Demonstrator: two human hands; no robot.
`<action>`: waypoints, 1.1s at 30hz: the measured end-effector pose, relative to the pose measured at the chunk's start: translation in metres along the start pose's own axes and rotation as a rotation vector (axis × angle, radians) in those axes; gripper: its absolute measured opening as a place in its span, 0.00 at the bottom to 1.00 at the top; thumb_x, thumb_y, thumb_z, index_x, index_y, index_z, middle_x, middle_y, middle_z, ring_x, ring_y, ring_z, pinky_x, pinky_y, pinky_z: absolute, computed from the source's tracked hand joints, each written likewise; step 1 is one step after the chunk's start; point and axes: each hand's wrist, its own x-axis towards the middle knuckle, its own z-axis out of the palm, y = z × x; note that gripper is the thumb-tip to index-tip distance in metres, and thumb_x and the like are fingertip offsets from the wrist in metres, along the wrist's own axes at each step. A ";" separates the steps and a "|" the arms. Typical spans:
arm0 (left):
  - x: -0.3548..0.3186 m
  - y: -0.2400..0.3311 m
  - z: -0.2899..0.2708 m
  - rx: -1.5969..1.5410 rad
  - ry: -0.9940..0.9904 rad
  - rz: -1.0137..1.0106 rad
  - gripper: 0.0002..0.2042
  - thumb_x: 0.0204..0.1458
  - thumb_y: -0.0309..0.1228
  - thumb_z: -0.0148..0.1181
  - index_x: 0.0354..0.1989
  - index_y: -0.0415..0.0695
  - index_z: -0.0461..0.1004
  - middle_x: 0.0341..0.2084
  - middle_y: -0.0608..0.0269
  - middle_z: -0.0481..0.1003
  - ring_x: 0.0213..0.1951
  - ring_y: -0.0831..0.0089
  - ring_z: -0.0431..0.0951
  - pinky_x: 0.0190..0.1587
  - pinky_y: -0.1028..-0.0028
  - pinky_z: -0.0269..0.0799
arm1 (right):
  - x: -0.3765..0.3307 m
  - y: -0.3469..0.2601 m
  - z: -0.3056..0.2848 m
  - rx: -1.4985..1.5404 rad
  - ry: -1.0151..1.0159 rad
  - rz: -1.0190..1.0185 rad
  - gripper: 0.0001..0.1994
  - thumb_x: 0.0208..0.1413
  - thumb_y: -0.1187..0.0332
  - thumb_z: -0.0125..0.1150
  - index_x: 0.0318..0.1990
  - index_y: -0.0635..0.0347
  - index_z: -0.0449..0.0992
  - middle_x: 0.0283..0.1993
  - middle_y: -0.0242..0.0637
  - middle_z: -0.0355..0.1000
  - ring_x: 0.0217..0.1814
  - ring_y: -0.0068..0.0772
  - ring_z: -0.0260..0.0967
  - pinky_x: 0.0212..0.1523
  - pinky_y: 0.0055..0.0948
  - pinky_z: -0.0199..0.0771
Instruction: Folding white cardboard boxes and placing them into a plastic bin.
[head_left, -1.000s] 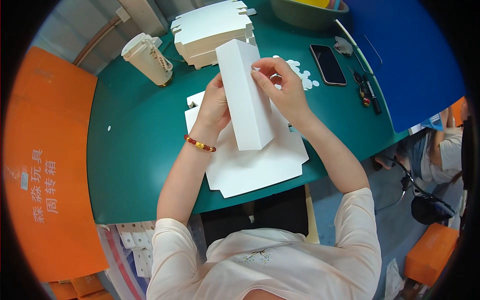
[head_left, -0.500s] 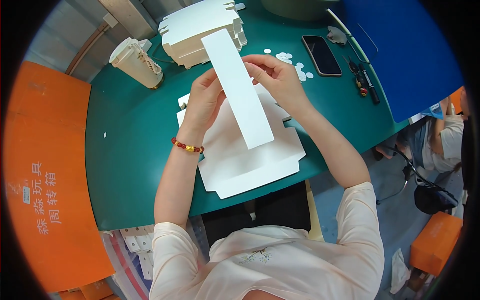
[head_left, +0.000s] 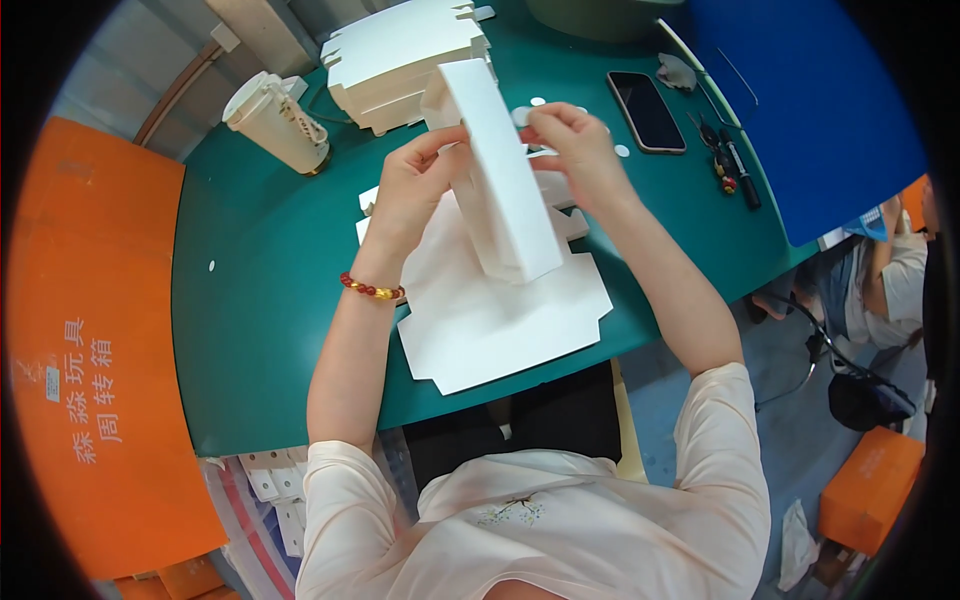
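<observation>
A long white cardboard box (head_left: 500, 180) is held up on end above the green table (head_left: 260, 300), its lower end over a flat white box blank (head_left: 500, 310). My left hand (head_left: 415, 190) grips the box's left side near the top. My right hand (head_left: 570, 150) pinches its right edge at the top. A red bead bracelet (head_left: 372, 290) circles my left wrist.
A stack of flat white box blanks (head_left: 400, 60) lies at the back. A cream jug (head_left: 275, 125) stands back left. A black phone (head_left: 645, 110), pens (head_left: 735, 170) and small white discs (head_left: 535, 102) lie at the right. An orange crate (head_left: 90, 340) borders the left.
The box has been tipped from a slant to nearly upright, and both hands have shifted up to its top end.
</observation>
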 end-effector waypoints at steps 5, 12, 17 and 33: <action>0.000 0.007 0.001 0.419 0.133 0.280 0.12 0.53 0.29 0.54 0.45 0.43 0.76 0.36 0.63 0.74 0.32 0.80 0.68 0.36 0.80 0.66 | 0.024 -0.007 -0.047 -1.255 0.263 -0.200 0.11 0.55 0.65 0.58 0.44 0.58 0.75 0.37 0.33 0.73 0.42 0.23 0.71 0.31 0.26 0.75; -0.001 0.006 -0.001 0.234 0.117 0.146 0.11 0.53 0.28 0.54 0.43 0.43 0.77 0.39 0.62 0.69 0.28 0.78 0.69 0.33 0.79 0.68 | 0.006 -0.001 0.001 -0.547 -0.147 -0.327 0.14 0.54 0.67 0.60 0.49 0.55 0.74 0.43 0.33 0.73 0.42 0.23 0.71 0.40 0.22 0.73; -0.004 0.013 0.003 0.193 0.123 0.176 0.07 0.53 0.28 0.55 0.37 0.41 0.77 0.42 0.61 0.65 0.28 0.77 0.73 0.30 0.80 0.71 | 0.004 0.007 0.006 -0.264 -0.178 -0.136 0.16 0.55 0.67 0.59 0.52 0.56 0.72 0.46 0.35 0.72 0.46 0.25 0.71 0.47 0.25 0.74; -0.008 0.015 -0.004 0.511 0.100 0.237 0.07 0.51 0.32 0.57 0.35 0.45 0.78 0.53 0.55 0.65 0.33 0.72 0.72 0.39 0.73 0.72 | -0.008 -0.003 0.008 -0.298 -0.387 0.041 0.15 0.61 0.67 0.49 0.54 0.61 0.69 0.47 0.40 0.72 0.47 0.32 0.72 0.37 0.28 0.80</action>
